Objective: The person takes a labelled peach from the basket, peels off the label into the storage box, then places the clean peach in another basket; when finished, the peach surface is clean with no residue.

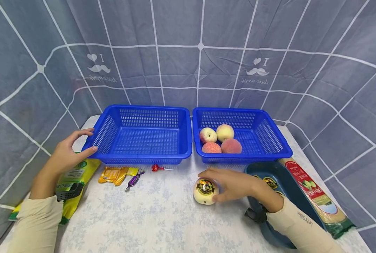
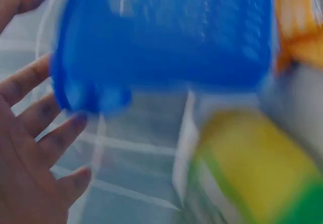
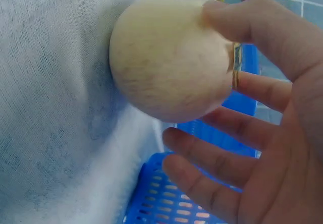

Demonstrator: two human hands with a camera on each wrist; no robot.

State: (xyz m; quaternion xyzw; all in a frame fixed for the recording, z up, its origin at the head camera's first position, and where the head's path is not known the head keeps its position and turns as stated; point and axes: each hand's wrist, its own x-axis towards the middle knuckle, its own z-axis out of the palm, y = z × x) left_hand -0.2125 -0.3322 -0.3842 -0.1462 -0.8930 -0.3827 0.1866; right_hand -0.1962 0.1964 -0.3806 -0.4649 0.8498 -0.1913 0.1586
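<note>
My right hand (image 1: 230,183) pinches a pale cream round fruit (image 1: 203,197) between thumb and fingers, low over the cloth. A black and gold label faces the head camera. In the right wrist view the thumb presses near the fruit's (image 3: 166,62) dark end spot; the lower fingers stand away from it. At the far left, my left hand (image 1: 64,153) has its fingers spread against the outer left rim of the left blue basket (image 1: 143,157). The left wrist view is blurred, with fingertips at that rim. The right blue basket (image 1: 257,154) holds several peaches (image 1: 231,146).
A dark teal basin (image 1: 270,167) with labelled fruit stands under my right forearm, beside a red-labelled noodle package (image 1: 314,189). Orange-wrapped snacks (image 1: 112,175), a purple candy (image 1: 134,181) and a red lollipop (image 1: 156,168) lie before the left basket. A yellow-green bag (image 1: 75,179) lies by my left wrist.
</note>
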